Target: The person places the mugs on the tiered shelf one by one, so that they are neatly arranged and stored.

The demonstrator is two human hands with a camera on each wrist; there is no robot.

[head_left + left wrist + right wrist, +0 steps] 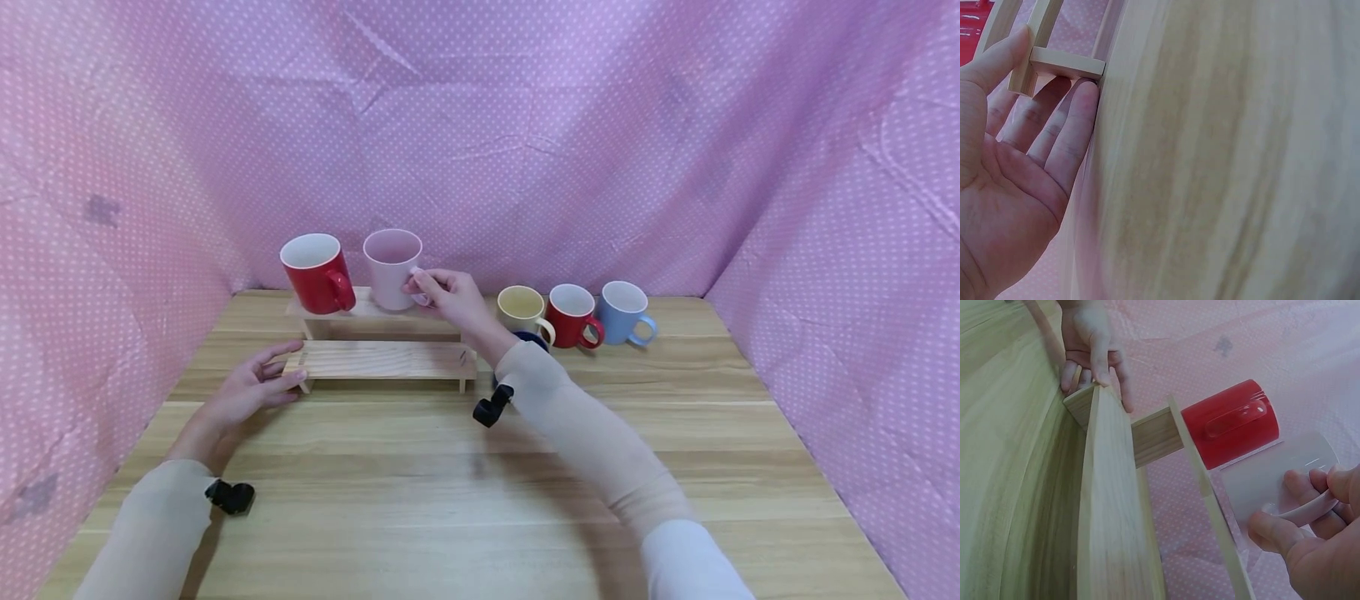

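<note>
My right hand (453, 300) pinches the handle of a pale pink mug (392, 271), which stands upright at the upper shelf of a two-step wooden rack (386, 360). In the right wrist view the mug's base is close against that shelf; whether it bears weight there I cannot tell. To its left on the same step is a red mug (315, 279) with a white inside, its handle turned towards the front right. At the rack's left end, my left hand (247, 392) holds the lower board between thumb and fingers, as the left wrist view shows.
Right of the rack stand a cream mug (520, 304), a second red mug (572, 317) and a light blue mug (624, 312). A dark blue item (531, 339) is partly hidden behind the right forearm. Pink dotted cloth (480, 125) encloses the wooden table (420, 500).
</note>
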